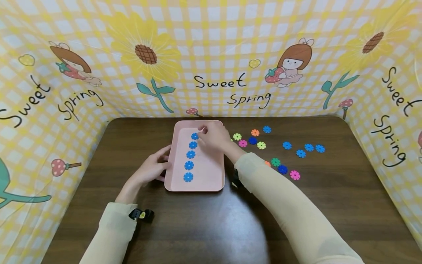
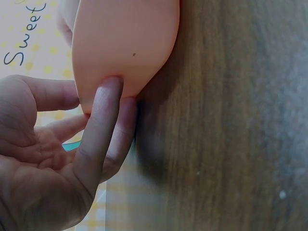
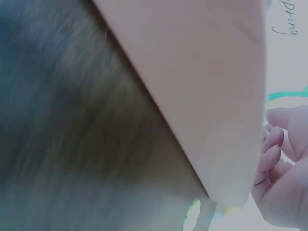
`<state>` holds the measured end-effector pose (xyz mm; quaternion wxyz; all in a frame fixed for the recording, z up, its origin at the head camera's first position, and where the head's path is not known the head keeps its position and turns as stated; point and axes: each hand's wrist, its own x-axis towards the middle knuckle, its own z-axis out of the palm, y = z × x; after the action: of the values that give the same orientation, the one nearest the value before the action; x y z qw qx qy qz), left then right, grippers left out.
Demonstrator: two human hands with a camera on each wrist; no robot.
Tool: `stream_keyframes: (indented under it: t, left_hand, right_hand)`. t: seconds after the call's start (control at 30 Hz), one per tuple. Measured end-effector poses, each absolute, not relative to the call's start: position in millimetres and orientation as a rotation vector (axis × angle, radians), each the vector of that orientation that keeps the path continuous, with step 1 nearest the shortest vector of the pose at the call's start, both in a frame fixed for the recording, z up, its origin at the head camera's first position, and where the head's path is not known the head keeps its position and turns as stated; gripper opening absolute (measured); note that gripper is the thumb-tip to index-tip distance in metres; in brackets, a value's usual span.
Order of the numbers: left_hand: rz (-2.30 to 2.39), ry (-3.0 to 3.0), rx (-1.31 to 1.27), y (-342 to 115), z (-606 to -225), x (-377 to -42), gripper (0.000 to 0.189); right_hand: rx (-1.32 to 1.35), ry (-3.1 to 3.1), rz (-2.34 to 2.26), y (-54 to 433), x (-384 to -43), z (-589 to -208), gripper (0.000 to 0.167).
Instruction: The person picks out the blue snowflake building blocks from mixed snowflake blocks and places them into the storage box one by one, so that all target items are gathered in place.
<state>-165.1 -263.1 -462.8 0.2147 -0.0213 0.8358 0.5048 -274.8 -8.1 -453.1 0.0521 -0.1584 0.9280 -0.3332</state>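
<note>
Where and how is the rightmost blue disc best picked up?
Probably pinch its near and far edges, coming from above and right: the rightmost blue disc lies flat on the table, and another blue disc sits close on its left.

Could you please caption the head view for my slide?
Left hand touching a pink tray, right hand near its blue discs.

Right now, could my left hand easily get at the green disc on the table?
Probably not easily: your left hand touches the pink tray, which, with your right forearm, lies between it and the green disc.
</note>
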Motion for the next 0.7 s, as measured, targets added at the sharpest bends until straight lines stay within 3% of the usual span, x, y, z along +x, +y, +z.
stream_keyframes:
  t: [0.7]
  left_hand:
    - [1.395, 2.323, -0.039, -263, -463, -164, 0.070]
  right_hand:
    - [-0.311, 2.890, -1.196, 112, -280, -464, 0.023]
